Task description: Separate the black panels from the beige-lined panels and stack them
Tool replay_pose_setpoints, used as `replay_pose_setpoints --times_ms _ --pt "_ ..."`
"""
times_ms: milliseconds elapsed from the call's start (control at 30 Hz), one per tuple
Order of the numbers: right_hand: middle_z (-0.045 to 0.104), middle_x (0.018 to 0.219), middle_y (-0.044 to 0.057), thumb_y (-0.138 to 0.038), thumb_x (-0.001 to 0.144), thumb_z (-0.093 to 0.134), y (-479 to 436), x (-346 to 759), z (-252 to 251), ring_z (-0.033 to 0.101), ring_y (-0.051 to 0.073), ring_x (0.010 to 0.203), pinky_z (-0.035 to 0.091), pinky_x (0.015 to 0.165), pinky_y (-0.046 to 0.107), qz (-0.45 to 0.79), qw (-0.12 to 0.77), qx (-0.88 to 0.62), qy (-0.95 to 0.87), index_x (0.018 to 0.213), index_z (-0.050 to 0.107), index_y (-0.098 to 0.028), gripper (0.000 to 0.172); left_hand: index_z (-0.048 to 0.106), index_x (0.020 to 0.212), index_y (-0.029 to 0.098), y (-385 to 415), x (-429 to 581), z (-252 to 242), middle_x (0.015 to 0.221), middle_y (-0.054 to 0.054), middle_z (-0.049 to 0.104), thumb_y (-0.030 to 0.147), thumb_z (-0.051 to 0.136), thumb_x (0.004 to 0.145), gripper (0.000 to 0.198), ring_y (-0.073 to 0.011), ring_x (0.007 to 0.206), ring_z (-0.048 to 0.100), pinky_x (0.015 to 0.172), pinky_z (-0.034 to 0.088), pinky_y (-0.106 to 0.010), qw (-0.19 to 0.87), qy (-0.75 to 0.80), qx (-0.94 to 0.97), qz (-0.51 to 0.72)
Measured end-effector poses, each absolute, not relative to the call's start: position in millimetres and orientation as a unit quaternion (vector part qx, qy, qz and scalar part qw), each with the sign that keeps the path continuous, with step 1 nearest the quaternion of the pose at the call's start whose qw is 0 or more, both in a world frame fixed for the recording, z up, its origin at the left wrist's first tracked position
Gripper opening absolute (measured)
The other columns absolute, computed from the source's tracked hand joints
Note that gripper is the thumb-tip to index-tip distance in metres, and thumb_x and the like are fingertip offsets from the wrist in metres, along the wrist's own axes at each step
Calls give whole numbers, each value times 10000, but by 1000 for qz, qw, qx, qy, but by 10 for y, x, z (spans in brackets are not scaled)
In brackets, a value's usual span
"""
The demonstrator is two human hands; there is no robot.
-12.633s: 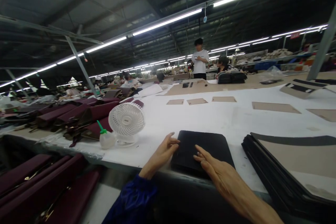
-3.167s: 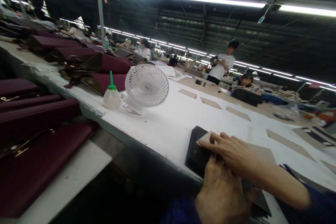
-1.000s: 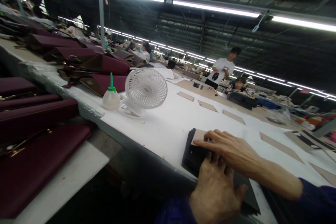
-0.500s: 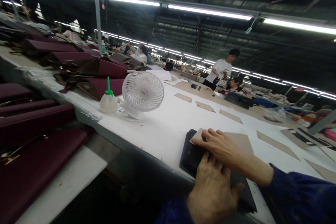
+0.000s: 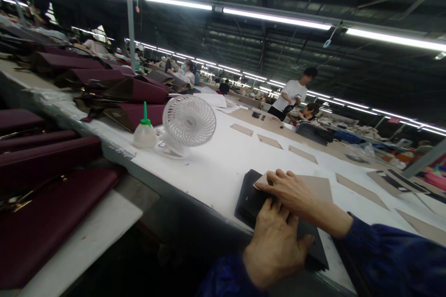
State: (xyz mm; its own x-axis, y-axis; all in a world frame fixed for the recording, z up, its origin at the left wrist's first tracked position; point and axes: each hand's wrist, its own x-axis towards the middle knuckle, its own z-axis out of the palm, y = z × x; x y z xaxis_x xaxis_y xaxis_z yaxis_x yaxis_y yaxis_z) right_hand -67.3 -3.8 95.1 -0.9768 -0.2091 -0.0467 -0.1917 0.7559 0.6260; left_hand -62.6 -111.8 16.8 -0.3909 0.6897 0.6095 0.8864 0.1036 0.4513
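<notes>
A stack of flat black pieces [image 5: 249,197], leather-like, lies at the table's near edge with a beige panel [image 5: 318,187] on top. My right hand [image 5: 291,192] comes in from the right, its bent fingers and thumb closed down on the panel's left end. Below it, my left hand [image 5: 275,241] rests palm down on the black stack, fingers forward and thumb spread to the right. Its fingertips lie close under the right hand, partly hidden. The panel's middle is covered by my right hand.
A white fan [image 5: 190,120] and a glue bottle [image 5: 145,132] with a green nozzle stand left on the white-covered table [image 5: 209,171]. Maroon bags [image 5: 139,90] are piled at left. Several beige pieces [image 5: 362,190] lie farther back. A co-worker [image 5: 292,95] stands beyond.
Both hands and the black stack appear slightly farther left, much as the nearby pieces do. The hands keep nearly the same pose on the panel and the stack.
</notes>
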Motion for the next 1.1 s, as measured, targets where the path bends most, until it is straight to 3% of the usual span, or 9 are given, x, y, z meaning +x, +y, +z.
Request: replay_pose_setpoints --times_ms 133,933,1100 --pt "601 1002 86 -70 836 512 -57 -714 959 547 224 842 383 662 320 -328 14 100 -939 1223 580 -324 467 564 1240 135 -1109 -615 153 1284 -123 585 475 451 885 505 -275 1250 470 1106 326 -459 129 -743 -534 -382" --pt "621 1009 75 -142 897 515 -159 -795 1040 556 241 867 379 665 326 -312 -12 91 -946 1210 595 -342 380 560 1241 146 -1121 -634 169 1296 -116 573 470 453 888 491 -279 1278 441 1130 281 -465 107 -738 -543 -387" --pt "620 1011 75 -119 896 496 -99 -798 1053 558 229 837 369 618 306 -296 -40 95 -949 1254 565 -345 429 553 1245 134 -1114 -643 176 1282 -124 579 476 458 885 506 -285 1256 460 1120 297 -469 103 -745 -540 -377"
